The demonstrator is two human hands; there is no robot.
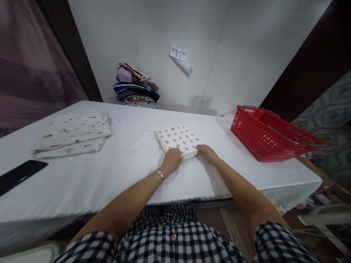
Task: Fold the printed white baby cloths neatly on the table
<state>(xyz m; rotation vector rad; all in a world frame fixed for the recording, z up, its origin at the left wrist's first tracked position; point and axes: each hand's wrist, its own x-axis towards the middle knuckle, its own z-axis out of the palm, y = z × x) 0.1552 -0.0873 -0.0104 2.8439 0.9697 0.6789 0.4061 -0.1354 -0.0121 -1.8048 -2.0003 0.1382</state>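
Cloth [179,140] lies folded mid-table, near the body, likely so both hands reach it easily. Left hand [172,159] and right hand [207,153] hold its near corners, fingers slightly curled on top, probably keeping layers aligned; whether thumbs pinch beneath, I cannot tell.

Grey wall [246,44] w/ paper note [178,53]; white-clothed table [131,175]; floor [216,223] prob. reddish tile, dim.

Right of the fabric stack [137,87], a note [178,54] hangs and a red basket [253,137] sits; left and nearer, a black phone [20,176].
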